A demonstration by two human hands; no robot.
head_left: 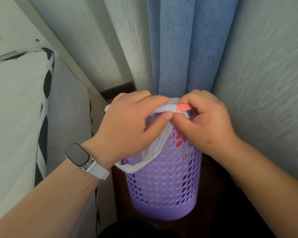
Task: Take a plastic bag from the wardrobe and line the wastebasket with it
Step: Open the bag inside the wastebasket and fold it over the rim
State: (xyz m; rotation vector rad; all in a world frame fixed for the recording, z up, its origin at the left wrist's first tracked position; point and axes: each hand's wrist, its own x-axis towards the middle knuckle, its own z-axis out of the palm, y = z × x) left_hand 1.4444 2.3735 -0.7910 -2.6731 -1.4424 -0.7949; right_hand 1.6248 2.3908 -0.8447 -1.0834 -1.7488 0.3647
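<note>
Both hands' grip, left hand (127, 124) and right hand (205, 124), pinches the plastic bag (155, 148) over the wastebasket (163, 182) rim, to fold it down.

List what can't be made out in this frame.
- Head view: near rim of the purple wastebasket, covered by the left hand and right hand.
- How far the plastic bag reaches inside: hidden by both hands.
- Each grip's fingertips: curled under the bag's edge.
- Wardrobe: not in view.
</note>
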